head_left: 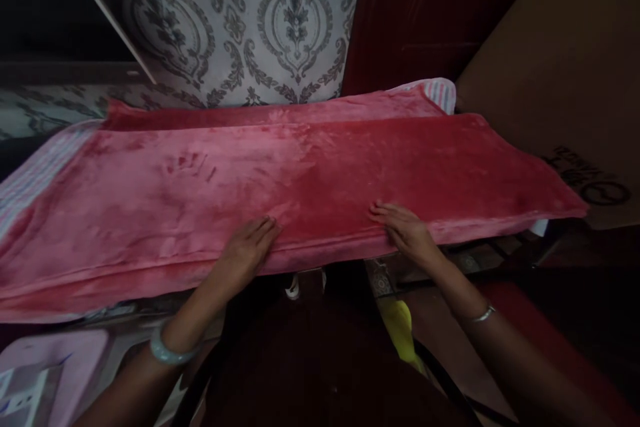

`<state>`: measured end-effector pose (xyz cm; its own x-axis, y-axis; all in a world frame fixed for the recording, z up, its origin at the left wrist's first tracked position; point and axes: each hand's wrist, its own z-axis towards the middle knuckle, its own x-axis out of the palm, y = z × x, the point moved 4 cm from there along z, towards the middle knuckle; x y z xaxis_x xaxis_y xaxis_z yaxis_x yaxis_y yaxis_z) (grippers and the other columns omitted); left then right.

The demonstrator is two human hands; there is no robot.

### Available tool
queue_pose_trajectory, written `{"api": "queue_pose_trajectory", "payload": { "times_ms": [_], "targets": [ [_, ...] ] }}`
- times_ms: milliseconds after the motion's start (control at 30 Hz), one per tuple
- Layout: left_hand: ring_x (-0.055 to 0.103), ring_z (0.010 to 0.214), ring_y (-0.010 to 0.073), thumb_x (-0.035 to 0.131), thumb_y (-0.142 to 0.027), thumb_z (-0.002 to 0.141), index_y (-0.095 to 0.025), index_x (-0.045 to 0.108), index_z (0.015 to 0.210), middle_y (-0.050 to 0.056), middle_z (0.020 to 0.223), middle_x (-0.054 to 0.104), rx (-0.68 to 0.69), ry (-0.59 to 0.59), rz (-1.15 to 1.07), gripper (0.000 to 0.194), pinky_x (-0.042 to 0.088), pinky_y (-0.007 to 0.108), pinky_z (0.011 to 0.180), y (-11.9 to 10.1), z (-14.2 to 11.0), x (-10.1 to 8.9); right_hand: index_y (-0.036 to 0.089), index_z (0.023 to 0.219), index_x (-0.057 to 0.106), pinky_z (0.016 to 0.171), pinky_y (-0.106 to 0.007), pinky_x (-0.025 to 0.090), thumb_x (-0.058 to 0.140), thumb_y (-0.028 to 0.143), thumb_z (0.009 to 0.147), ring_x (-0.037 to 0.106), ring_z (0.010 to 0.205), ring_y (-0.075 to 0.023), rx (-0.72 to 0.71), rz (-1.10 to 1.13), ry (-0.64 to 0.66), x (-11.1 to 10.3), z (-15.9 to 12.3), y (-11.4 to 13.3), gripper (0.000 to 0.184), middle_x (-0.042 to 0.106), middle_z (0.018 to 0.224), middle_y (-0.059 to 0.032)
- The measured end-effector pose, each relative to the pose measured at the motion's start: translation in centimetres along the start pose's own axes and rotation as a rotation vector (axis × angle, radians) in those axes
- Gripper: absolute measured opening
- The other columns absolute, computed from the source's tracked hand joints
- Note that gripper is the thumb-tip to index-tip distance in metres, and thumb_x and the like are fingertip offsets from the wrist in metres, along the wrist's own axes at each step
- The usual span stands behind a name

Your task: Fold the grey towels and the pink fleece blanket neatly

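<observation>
A red plush blanket (320, 173), folded lengthwise, lies spread across a long ironing-board-like surface with a striped cover (37, 177). Near the front edge of the blanket, left of the middle, my left hand (249, 247) rests flat with its fingers stretched out. My right hand (404, 227) lies on the same front edge, right of the middle, its fingers extended over the plush. Neither hand grips anything. A hand-shaped mark shows in the pile on the left part of the blanket. The folded layer shows along the front and back edges.
Patterned wallpaper (235, 27) and a dark red door (425, 13) stand behind. A large cardboard box (560, 80) is at the right, and a dark screen (60, 13) at the upper left. Below left is a pink stool (90, 353); a yellow object (401, 330) hangs below.
</observation>
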<state>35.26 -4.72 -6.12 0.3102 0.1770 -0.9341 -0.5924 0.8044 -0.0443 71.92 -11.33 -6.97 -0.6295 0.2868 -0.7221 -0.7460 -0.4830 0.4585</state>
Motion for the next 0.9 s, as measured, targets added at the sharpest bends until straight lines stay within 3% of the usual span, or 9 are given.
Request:
{"api": "queue_pose_trajectory", "payload": {
  "times_ms": [133, 233, 300, 400, 500, 667, 800, 900],
  "targets": [
    [0.059, 0.135, 0.0266, 0.043, -0.01, 0.096, -0.017, 0.065, 0.137, 0.015, 0.142, 0.064, 0.022, -0.068, -0.029, 0.047, 0.05, 0.045, 0.112, -0.7, -1.4, 0.2, 0.026, 0.122, 0.074, 0.106, -0.05, 0.053, 0.05, 0.034, 0.103, 0.064, 0.126, -0.0261, 0.025, -0.023, 0.039, -0.6, -0.4, 0.6, 0.031, 0.073, 0.127, -0.0088],
    [0.06, 0.132, 0.0261, 0.047, -0.018, 0.099, -0.022, 0.067, 0.134, 0.013, 0.139, 0.066, -0.028, -0.088, -0.033, 0.041, 0.048, 0.047, 0.114, 0.1, -2.3, -1.0, 0.026, 0.11, 0.076, 0.097, -0.046, 0.059, 0.049, 0.041, 0.104, 0.072, 0.109, -0.0258, 0.08, -0.026, 0.045, -1.5, 0.6, 1.2, 0.031, 0.077, 0.113, -0.0079],
    [0.057, 0.135, 0.0291, 0.05, -0.026, 0.1, -0.02, 0.065, 0.137, 0.014, 0.143, 0.063, -0.104, -0.077, 0.003, 0.041, 0.044, 0.051, 0.116, 1.2, -2.9, -2.1, 0.027, 0.113, 0.076, 0.098, -0.046, 0.059, 0.047, 0.044, 0.105, 0.071, 0.109, -0.0264, 0.078, -0.046, 0.054, -1.4, 2.1, 1.9, 0.035, 0.076, 0.115, -0.0073],
    [0.05, 0.142, 0.0314, 0.049, -0.032, 0.1, -0.017, 0.059, 0.144, 0.017, 0.15, 0.056, -0.217, -0.028, 0.049, 0.048, 0.039, 0.053, 0.12, 3.0, -4.2, -3.5, 0.028, 0.13, 0.07, 0.109, -0.051, 0.052, 0.043, 0.046, 0.105, 0.064, 0.124, -0.0278, -0.001, -0.071, 0.082, 0.4, 5.1, 3.5, 0.04, 0.071, 0.13, -0.0067],
    [0.044, 0.146, 0.034, 0.05, -0.037, 0.1, -0.016, 0.055, 0.148, 0.018, 0.156, 0.049, -0.338, 0.041, 0.087, 0.053, 0.034, 0.057, 0.121, 4.1, -5.8, -4.0, 0.027, 0.145, 0.059, 0.118, -0.052, 0.043, 0.038, 0.044, 0.107, 0.051, 0.14, -0.0273, -0.082, -0.078, 0.138, 3.7, 7.8, 5.1, 0.047, 0.059, 0.148, -0.0075],
    [0.043, 0.147, 0.0352, 0.046, -0.037, 0.103, -0.019, 0.057, 0.146, 0.017, 0.156, 0.049, -0.421, 0.055, 0.103, 0.049, 0.04, 0.058, 0.116, 3.7, -9.2, -3.6, 0.028, 0.153, 0.05, 0.119, -0.061, 0.037, 0.044, 0.049, 0.103, 0.036, 0.15, -0.0323, -0.157, -0.156, 0.387, 9.1, 8.1, 5.7, 0.054, 0.041, 0.162, -0.0088],
    [0.062, 0.128, 0.0284, 0.042, -0.033, 0.104, -0.019, 0.068, 0.131, 0.014, 0.137, 0.068, -0.36, -0.084, 0.046, 0.04, 0.049, 0.049, 0.108, 3.4, -11.0, -4.8, 0.028, 0.146, 0.06, 0.115, -0.061, 0.042, 0.045, 0.051, 0.103, 0.043, 0.146, -0.0344, -0.175, -0.153, 0.501, 9.6, 7.9, 5.3, 0.051, 0.051, 0.155, -0.0095],
    [0.07, 0.113, 0.0247, 0.042, -0.03, 0.104, -0.02, 0.072, 0.123, 0.012, 0.12, 0.075, -0.39, -0.168, -0.01, 0.037, 0.053, 0.045, 0.102, 4.5, -10.4, -6.4, 0.026, 0.135, 0.069, 0.114, -0.054, 0.046, 0.035, 0.045, 0.106, 0.055, 0.136, -0.0305, -0.218, -0.075, 0.487, 9.6, 10.5, 6.8, 0.048, 0.066, 0.139, -0.0088]
  ]
}}
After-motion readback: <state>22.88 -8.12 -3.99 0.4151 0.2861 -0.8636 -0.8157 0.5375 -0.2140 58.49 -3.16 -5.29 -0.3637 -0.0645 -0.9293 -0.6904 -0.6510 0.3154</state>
